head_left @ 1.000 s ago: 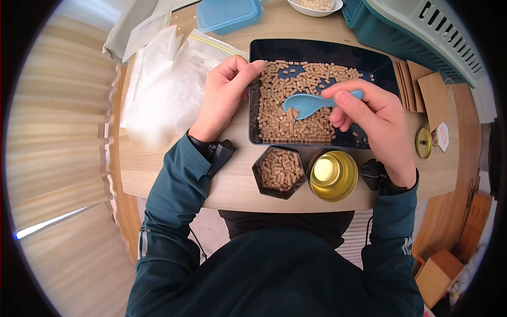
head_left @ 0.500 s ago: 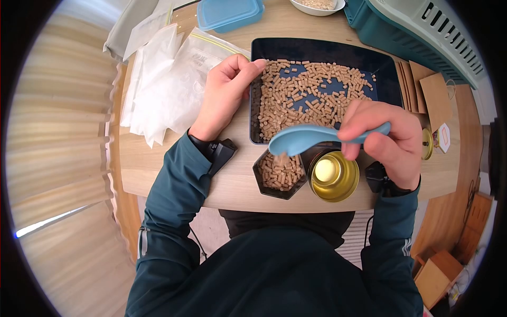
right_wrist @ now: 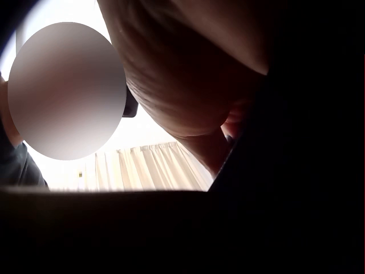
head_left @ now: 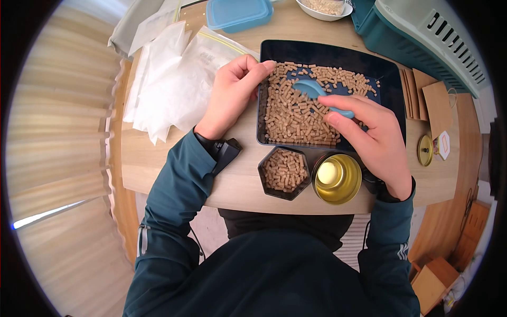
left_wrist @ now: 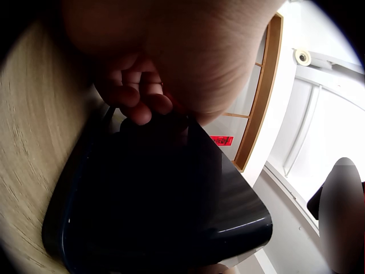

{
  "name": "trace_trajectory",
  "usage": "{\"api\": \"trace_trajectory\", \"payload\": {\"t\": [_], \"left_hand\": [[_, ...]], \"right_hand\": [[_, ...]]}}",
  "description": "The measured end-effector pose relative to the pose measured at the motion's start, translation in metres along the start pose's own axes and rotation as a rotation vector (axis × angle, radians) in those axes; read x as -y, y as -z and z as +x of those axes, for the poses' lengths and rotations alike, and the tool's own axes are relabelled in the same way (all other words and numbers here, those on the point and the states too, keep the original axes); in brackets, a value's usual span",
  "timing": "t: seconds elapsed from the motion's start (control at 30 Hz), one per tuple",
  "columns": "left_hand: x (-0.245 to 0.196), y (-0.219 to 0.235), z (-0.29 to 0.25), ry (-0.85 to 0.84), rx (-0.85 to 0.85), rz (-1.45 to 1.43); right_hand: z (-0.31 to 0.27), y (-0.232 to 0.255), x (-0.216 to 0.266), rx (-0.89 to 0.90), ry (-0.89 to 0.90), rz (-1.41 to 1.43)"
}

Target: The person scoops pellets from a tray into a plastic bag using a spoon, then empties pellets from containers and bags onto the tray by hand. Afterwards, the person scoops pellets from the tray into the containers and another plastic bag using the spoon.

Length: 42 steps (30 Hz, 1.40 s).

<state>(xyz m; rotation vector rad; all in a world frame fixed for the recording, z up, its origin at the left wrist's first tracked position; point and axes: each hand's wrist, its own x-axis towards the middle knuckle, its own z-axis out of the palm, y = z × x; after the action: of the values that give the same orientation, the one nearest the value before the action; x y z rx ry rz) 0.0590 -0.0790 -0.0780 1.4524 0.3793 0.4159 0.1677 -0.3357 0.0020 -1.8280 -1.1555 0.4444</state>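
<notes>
My right hand (head_left: pixel 372 132) holds a blue plastic spoon (head_left: pixel 309 87) by its handle, the bowl down among wood pellets (head_left: pixel 296 119) in a dark blue tray (head_left: pixel 327 50). On the tray's left side my left hand (head_left: pixel 235 95) grips the rim, thumb on top. The left wrist view shows that hand's curled fingers (left_wrist: pixel 134 97) against the tray's outer wall. Just in front of the tray stands a black hexagonal bowl (head_left: pixel 285 194) heaped with pellets. Beside it is a gold-coloured tin (head_left: pixel 348 185) with a small round pale thing inside. The right wrist view is mostly dark.
Clear plastic bags (head_left: pixel 169 90) lie left of the tray. Behind are a blue lidded box (head_left: pixel 237 13), a white bowl of flakes (head_left: pixel 325 13) and a teal and grey pet carrier (head_left: pixel 422 47). Folded brown paper bags (head_left: pixel 435 100) and a gold lid (head_left: pixel 424 150) are at the right.
The spoon went from the tray to above the hexagonal bowl, where pellets dropped, then back into the tray's pellets. My left hand has kept its grip on the rim.
</notes>
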Motion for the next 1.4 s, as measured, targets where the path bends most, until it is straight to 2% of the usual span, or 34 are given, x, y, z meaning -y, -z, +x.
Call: {"api": "trace_trajectory", "payload": {"t": [0.13, 0.2, 0.63, 0.73, 0.8, 0.83, 0.9, 0.93, 1.0, 1.03, 1.1, 1.13, 1.2, 1.23, 1.27, 1.33, 1.4], "left_hand": [[-0.002, -0.001, 0.0, 0.0, -0.001, 0.016], [-0.002, 0.0, 0.0, 0.005, 0.003, 0.016], [0.003, 0.003, 0.001, -0.01, 0.02, 0.016], [0.001, 0.002, 0.001, -0.009, 0.018, 0.024], [0.0, 0.002, 0.0, -0.007, 0.021, 0.016], [0.0, 0.002, 0.0, -0.007, 0.025, 0.009], [0.001, 0.002, 0.0, -0.006, 0.021, 0.007], [0.001, 0.002, 0.001, -0.005, 0.018, 0.005], [0.001, 0.002, 0.001, -0.005, 0.018, 0.015], [0.001, 0.003, 0.001, -0.006, 0.017, 0.026], [0.0, 0.001, 0.0, -0.008, 0.012, 0.008], [0.0, 0.0, 0.0, -0.009, 0.008, -0.008], [0.0, 0.0, 0.0, -0.01, 0.005, -0.008], [0.0, 0.0, 0.0, -0.01, 0.005, -0.008], [0.0, 0.0, 0.001, -0.01, 0.005, -0.009], [0.002, 0.0, 0.001, -0.017, -0.001, -0.012], [0.001, 0.001, 0.001, -0.012, 0.002, -0.012]], "right_hand": [[-0.004, 0.0, -0.005, 0.033, -0.083, 0.2], [-0.005, 0.002, -0.003, 0.051, -0.199, 0.404], [-0.002, 0.014, -0.007, -0.065, -0.221, 0.551], [-0.007, 0.016, -0.003, -0.08, -0.161, 0.555], [-0.013, 0.017, 0.0, -0.031, -0.027, 0.553], [-0.011, 0.02, -0.002, -0.03, -0.028, 0.553], [-0.007, 0.025, -0.009, 0.24, 0.294, 0.588], [-0.009, 0.024, -0.006, 0.24, 0.294, 0.588], [-0.014, 0.019, 0.002, 0.063, 0.068, 0.583], [-0.012, 0.013, 0.005, 0.064, 0.069, 0.583], [-0.008, 0.001, 0.008, -0.195, -0.094, 0.448], [-0.006, -0.002, 0.005, -0.193, -0.093, 0.449], [-0.002, -0.005, -0.001, -0.094, -0.013, 0.045], [-0.002, -0.003, 0.0, -0.044, 0.027, 0.011], [-0.002, 0.0, 0.001, -0.044, 0.027, 0.01], [-0.004, 0.004, 0.002, 0.092, -0.019, 0.065], [-0.006, 0.002, 0.001, 0.092, -0.057, 0.168]]}}
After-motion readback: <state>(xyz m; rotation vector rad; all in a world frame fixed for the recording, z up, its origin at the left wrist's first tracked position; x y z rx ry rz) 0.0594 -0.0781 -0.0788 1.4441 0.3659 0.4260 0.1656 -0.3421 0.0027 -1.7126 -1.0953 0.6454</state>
